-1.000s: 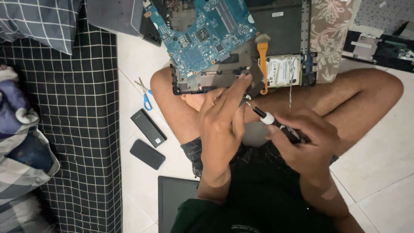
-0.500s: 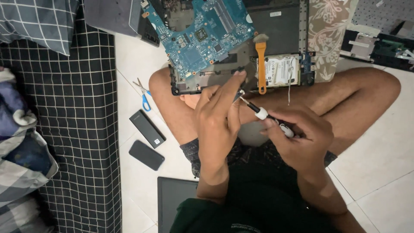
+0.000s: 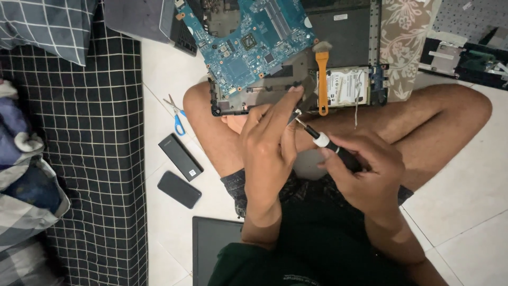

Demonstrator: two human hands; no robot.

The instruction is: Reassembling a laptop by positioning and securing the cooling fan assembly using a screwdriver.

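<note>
Just below the open laptop case (image 3: 264, 95) on the person's lap, the right hand (image 3: 365, 172) grips a black screwdriver (image 3: 327, 144), while the left hand (image 3: 270, 143) pinches near its tip.

Left hand (image 3: 270, 153) hides the screwdriver (image 3: 330, 148) tip

Bare tile (image 3: 465, 190) right — scissors (image 3: 174, 114), phone (image 3: 179, 189) crowd left.
</note>
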